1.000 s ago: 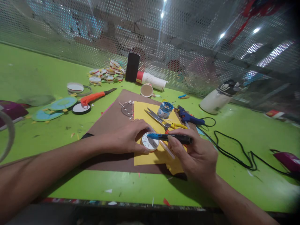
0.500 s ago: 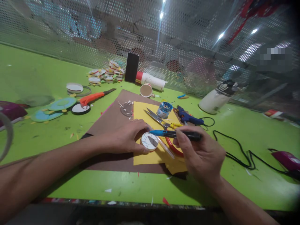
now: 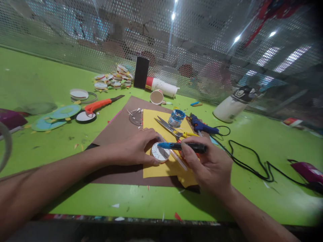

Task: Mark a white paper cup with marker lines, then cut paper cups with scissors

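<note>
green tabletop (image 3: 101, 201), strewn with paper scraps (image 3: 178, 216), spreads under everything i guide from afar. my right hand (image 3: 209, 163) pinches a blue-and-black marker (image 3: 174, 146) between thumb and fingers, its tip at the upper part of the dotted white disc (image 3: 161, 154); i can't tell whether it touches. my left hand (image 3: 136, 146) curls thumb and fingers round the disc's left side, over the yellow sheet (image 3: 151, 171). for crisp marks, i'd brace that rim firmly and dab lightly. beyond lie scissors (image 3: 168, 126), a blue-stained jar (image 3: 176, 119) and a glue gun (image 3: 203, 126).
</note>
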`<state>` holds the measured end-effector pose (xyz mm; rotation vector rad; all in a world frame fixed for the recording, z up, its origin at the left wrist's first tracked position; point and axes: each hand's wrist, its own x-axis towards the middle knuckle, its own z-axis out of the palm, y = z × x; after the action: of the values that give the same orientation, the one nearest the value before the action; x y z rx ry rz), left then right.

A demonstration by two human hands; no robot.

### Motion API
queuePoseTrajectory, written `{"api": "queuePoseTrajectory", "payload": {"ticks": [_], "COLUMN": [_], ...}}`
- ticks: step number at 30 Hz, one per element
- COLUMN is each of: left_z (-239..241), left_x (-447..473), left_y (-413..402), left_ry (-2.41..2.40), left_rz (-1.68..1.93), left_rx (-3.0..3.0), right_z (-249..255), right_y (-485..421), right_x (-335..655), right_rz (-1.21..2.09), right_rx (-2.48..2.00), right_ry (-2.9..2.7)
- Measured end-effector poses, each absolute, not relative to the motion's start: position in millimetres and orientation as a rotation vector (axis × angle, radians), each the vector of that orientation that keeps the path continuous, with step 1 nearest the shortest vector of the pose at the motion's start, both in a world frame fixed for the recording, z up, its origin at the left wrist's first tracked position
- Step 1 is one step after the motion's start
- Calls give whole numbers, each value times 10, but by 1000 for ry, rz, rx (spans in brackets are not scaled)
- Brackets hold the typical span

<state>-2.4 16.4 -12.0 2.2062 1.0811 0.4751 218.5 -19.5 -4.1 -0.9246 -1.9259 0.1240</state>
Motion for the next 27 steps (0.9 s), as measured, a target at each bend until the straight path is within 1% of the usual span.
{"api": "queuePoseTrajectory", "payload": {"ticks": [14,20,27], "left_z": [-139,-136,-149], "left_x": [-22,-22,-21], "left_y": [174,170,178], "left_ry": [1070,1069,1072], "left_rz": [501,509,495], "left_rx": [2186,2162,2183], "right_z": [9,59,53], "right_y": [-198,-200,-175], "right_x": [2168,2137,2132], "right_rz": [109,138,175], "right_rx": [-936,-895,-947], "right_ry": [-2007,-2059,-2016]}}
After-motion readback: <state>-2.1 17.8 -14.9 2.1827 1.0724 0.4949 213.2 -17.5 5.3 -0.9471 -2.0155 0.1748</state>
